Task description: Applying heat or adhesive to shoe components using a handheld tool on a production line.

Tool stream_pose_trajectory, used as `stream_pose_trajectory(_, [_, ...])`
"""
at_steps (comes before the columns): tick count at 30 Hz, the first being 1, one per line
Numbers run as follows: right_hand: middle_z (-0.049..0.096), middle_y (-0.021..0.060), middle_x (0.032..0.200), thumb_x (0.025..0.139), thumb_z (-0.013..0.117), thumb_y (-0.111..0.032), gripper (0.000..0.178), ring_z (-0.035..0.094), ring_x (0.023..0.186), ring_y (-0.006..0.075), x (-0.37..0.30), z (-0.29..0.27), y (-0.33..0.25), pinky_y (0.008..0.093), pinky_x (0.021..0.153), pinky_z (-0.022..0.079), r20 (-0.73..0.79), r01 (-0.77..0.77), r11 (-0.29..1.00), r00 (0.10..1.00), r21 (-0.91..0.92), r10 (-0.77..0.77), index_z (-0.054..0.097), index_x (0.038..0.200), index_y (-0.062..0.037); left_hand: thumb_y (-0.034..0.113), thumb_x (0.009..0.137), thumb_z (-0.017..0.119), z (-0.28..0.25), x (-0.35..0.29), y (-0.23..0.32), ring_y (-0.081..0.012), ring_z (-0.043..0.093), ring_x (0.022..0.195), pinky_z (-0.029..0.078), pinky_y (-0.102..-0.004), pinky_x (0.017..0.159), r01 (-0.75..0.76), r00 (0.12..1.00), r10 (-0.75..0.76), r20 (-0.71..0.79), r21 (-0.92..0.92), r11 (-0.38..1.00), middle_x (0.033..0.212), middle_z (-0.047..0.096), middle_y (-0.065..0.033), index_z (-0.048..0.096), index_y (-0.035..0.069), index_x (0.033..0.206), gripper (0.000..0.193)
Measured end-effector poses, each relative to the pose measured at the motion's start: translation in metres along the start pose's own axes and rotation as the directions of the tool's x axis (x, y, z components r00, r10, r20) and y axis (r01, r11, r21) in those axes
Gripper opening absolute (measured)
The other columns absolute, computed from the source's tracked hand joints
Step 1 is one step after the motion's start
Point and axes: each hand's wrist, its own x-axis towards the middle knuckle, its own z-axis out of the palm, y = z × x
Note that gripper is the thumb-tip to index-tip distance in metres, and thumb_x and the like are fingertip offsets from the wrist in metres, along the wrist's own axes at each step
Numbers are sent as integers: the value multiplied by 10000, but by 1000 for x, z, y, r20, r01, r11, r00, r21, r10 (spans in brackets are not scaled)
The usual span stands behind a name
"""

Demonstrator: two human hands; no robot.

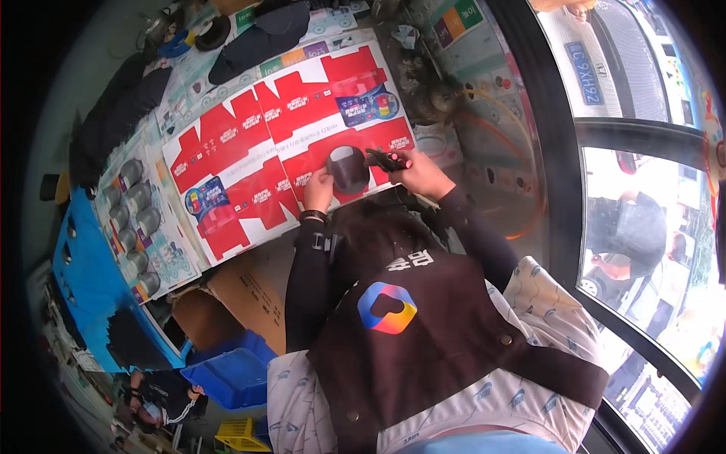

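My left hand (318, 191) pinches the lower left edge of a dark, rounded piece (349, 172) with a lighter grey top, held over the near edge of a flat sheet of red and white printed cardboard (257, 160). Whether the piece is hollow I cannot tell. In my right hand (428, 180) is a black hand tool with red-ended handles (390, 160), its fingers closed round it. The tool's front end lies just right of the dark piece, and its exact kind is unclear.
Several grey domed pieces (139, 198) stand in rows on the table's left end. Dark cloth (261, 44) lies at the back. Below are a cardboard box (249, 291), a blue bin (231, 378) and a yellow basket (240, 434). Another person (155, 405) is at the lower left; windows are at right.
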Motion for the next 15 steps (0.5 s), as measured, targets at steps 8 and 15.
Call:
stream_pose_trajectory(8, [688, 304, 1033, 856, 598, -207, 415, 671, 1025, 443, 23, 38, 29, 495, 897, 530, -40, 78, 992, 996, -104, -82, 697, 1199, 5, 259, 906, 705, 10, -16, 18, -331, 733, 1013, 557, -406, 886, 86, 987, -102, 123, 129, 988, 1060, 764, -179, 708, 24, 1188, 367])
stream_pose_trajectory(15, [691, 299, 1016, 847, 602, -219, 413, 668, 1005, 455, 35, 42, 36, 498, 888, 533, -78, 208, 965, 972, -158, -223, 697, 1178, 9, 241, 909, 710, 7, -12, 12, -300, 743, 958, 556, -389, 854, 130, 978, -138, 155, 60, 990, 1034, 768, -173, 706, 17, 1182, 353])
